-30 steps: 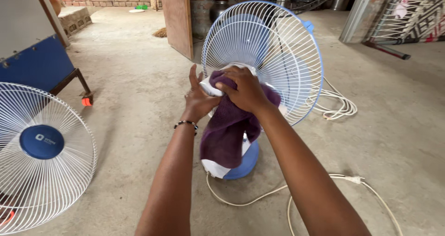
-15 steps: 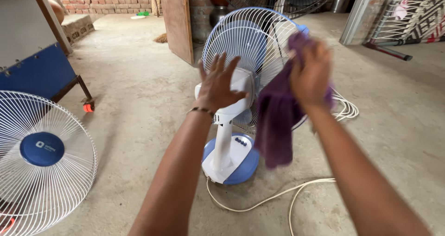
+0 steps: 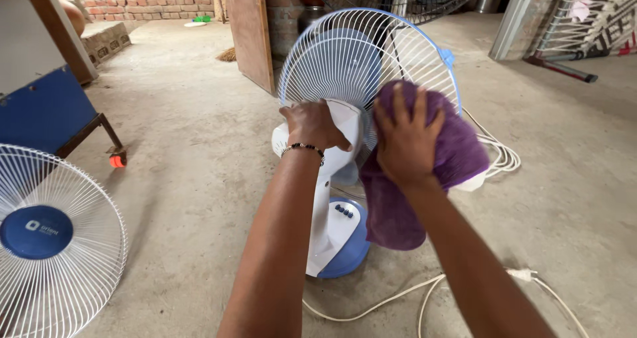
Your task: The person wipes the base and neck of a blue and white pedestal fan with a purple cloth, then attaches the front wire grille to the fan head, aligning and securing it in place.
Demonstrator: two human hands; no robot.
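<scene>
A white and blue table fan (image 3: 335, 235) stands on the concrete floor, its wire rear grille (image 3: 352, 53) and pale blades facing away from me. My left hand (image 3: 313, 124) grips the white motor housing at the back of the fan head. My right hand (image 3: 406, 137) presses a purple cloth (image 3: 398, 208) against the right side of the housing and grille; the cloth hangs down over the fan's neck. A beaded bracelet circles my left wrist.
A detached white front grille with a blue centre cap (image 3: 46, 235) lies at the lower left. A blue metal stand (image 3: 46, 109) is at the left. A white power cord (image 3: 424, 295) loops across the floor. A wooden board (image 3: 249, 29) leans behind the fan.
My right hand has swung the cloth from the air at the right down onto the fan head. My left hand went from open above the housing to gripping it.
</scene>
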